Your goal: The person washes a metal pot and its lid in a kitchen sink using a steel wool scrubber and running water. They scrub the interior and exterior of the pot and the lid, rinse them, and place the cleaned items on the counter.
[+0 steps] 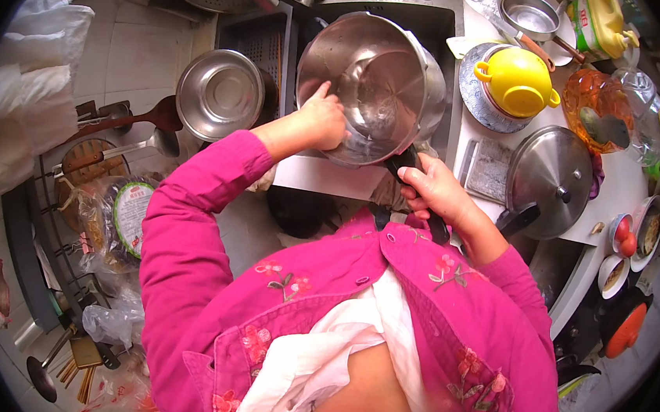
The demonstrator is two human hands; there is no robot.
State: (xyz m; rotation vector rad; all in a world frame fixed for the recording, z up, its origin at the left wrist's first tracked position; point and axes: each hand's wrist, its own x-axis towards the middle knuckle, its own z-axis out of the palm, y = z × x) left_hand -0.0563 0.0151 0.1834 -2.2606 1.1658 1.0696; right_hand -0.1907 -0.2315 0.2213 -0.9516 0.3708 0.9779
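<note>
A large stainless steel pressure cooker pot (398,65) is tilted over the dark kitchen sink (457,40), its open mouth facing left and towards me. My right hand (440,189) is closed around the pot's black handle (399,164). My left hand (325,117) is at the pot's lower left rim, index finger pointing out and the other fingers curled; whether it grips anything is unclear. Left of the pot, a steel bowl (222,95) sits beside a dark drainer basket (257,29). The steel lid (550,181) with its black handle lies on the counter at the right.
A yellow two-handled pot (517,81) stands on patterned plates (468,94). Behind it are a small steel pan (529,16), a knife (535,50) and oil bottles (597,109). Ladles and spatulas (152,117) hang at left. A dark pan (297,212) is below the counter edge.
</note>
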